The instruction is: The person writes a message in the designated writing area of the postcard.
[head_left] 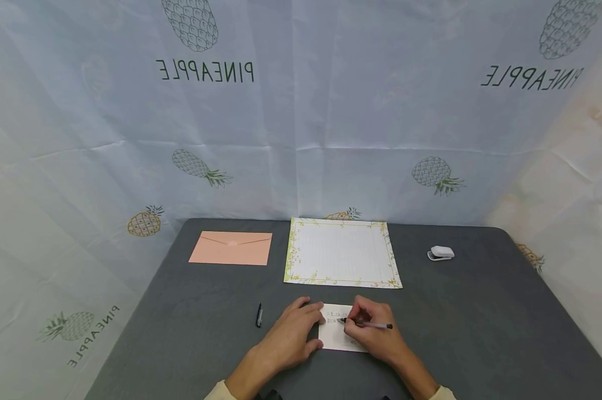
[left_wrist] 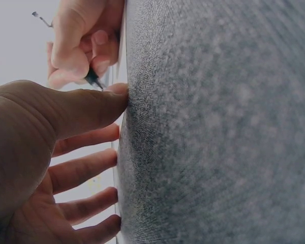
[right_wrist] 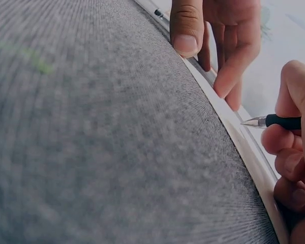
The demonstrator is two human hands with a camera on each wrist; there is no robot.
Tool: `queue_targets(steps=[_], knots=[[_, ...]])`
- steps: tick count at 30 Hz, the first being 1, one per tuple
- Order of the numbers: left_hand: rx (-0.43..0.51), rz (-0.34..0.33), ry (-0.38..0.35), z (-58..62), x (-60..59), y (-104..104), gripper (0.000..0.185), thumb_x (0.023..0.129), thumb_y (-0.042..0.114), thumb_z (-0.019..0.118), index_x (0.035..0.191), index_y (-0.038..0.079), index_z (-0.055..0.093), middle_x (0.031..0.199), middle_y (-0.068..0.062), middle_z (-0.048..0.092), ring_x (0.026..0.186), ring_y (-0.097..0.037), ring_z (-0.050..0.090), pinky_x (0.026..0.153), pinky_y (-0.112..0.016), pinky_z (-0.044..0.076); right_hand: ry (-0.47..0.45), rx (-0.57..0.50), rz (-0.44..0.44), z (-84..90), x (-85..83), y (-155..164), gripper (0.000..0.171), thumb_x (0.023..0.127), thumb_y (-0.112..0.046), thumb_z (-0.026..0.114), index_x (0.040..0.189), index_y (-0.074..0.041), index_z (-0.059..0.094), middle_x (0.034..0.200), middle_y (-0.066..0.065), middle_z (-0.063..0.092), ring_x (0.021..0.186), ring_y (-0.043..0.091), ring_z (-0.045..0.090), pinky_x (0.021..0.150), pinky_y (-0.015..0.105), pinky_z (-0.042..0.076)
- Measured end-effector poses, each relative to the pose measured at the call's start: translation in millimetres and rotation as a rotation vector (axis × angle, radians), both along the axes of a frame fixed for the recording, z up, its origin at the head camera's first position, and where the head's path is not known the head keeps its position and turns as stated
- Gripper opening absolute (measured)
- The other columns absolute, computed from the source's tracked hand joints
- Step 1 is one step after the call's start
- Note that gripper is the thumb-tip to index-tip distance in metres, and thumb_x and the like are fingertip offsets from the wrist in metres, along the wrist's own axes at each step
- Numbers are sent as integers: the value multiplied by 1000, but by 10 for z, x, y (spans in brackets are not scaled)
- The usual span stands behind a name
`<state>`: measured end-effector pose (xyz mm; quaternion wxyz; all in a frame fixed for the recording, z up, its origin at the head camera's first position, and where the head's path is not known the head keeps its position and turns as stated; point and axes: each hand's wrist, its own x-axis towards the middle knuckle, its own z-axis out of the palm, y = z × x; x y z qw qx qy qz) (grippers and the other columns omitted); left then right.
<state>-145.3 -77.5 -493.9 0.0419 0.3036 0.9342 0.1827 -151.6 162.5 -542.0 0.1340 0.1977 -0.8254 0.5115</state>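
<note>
Card (head_left: pixel 336 338): white, partly written on, flat on the grey table (head_left: pixel 180 333).
Right hand (head_left: pixel 378 340): fingers curled, pinching a pen (head_left: pixel 379 325), its tip at the writing.
Left hand (head_left: pixel 289 333): fingers spread, holding nothing, fingertips and thumb at the card's left edge.
Beyond the card: bordered sheet (head_left: pixel 342 251), peach envelope (head_left: pixel 230 251) left of it, white stapler (head_left: pixel 441 253) right.
Beside left hand: small dark item (head_left: pixel 259 315).
</note>
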Motion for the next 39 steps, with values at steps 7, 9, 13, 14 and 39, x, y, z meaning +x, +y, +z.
queue_targets(steps=[7, 9, 13, 14, 39], knots=[[2, -2, 5, -5, 1, -4, 33, 88, 27, 95, 115, 17, 78, 150, -2, 70, 145, -31, 60, 124, -48, 51, -26, 30, -6, 18, 13, -15, 40, 75, 7, 79, 76, -30, 63, 63, -19, 54, 56, -6, 42, 47, 12, 33], [4, -2, 4, -7, 3, -5, 33, 88, 27, 95, 116, 17, 78, 151, -2, 69, 145, -31, 59, 124, -49, 50, -27, 32, -9, 23, 14, -16, 41, 74, 7, 79, 75, -30, 62, 62, -20, 52, 56, -5, 41, 47, 13, 32], [6, -2, 1, -9, 4, -1, 34, 88, 27, 95, 116, 17, 78, 151, -2, 69, 146, -31, 59, 124, -49, 50, -16, 35, -9, 24, 14, -4, 43, 73, 8, 78, 74, -31, 60, 63, -20, 49, 57, -5, 40, 47, 15, 31], [6, -1, -1, -9, 4, 1, 34, 88, 27, 95, 116, 17, 78, 151, -2, 69, 146, -31, 59, 124, -49, 50, -13, 35, -6, 23, 14, 0, 43, 72, 8, 78, 74, -31, 60, 63, -20, 49, 57, -6, 40, 47, 15, 31], [-2, 1, -13, 6, 3, 0, 34, 89, 28, 94, 116, 17, 79, 152, -2, 69, 146, -31, 59, 124, -49, 51, -16, -67, -43, 4, 1, 18, 41, 72, 12, 76, 73, -25, 61, 66, -13, 60, 56, -4, 46, 46, 14, 35]])
